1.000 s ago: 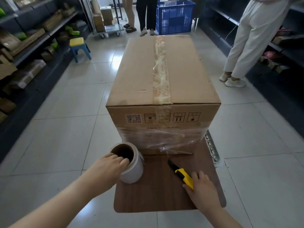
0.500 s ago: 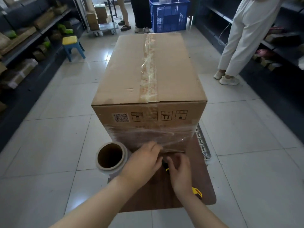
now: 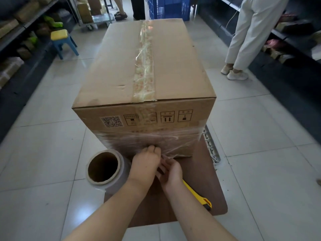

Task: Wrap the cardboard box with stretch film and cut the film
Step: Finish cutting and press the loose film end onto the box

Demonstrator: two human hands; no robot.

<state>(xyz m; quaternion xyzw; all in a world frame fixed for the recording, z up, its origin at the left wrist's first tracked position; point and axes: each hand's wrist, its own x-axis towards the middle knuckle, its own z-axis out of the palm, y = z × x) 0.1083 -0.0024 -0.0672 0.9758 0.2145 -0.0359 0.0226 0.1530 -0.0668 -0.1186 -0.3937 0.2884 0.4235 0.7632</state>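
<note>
A large cardboard box (image 3: pixel 147 66) with tape along its top stands on a low brown table (image 3: pixel 208 180). Clear stretch film (image 3: pixel 180 141) is wound around the lower part of its near face. My left hand (image 3: pixel 145 164) and my right hand (image 3: pixel 171 172) meet at the bottom of that face, fingers pinched on a loose end of film. The stretch film roll (image 3: pixel 106 171) stands upright at the table's left corner, just left of my left wrist. A yellow utility knife (image 3: pixel 198 195) lies on the table behind my right forearm, partly hidden by it.
A person in light trousers (image 3: pixel 250 32) stands at the right by dark shelves (image 3: pixel 295 40). More shelves (image 3: pixel 15 40) line the left. A small blue stool with a yellow seat (image 3: pixel 62 40), a cart (image 3: pixel 97 16) and a blue crate (image 3: pixel 170 7) are farther back. A white metal strip (image 3: pixel 211 146) lies by the table's right edge.
My left hand let go of the roll and my right hand left the knife. Both moved forward to the film on the box's near face and closed on its loose end.
</note>
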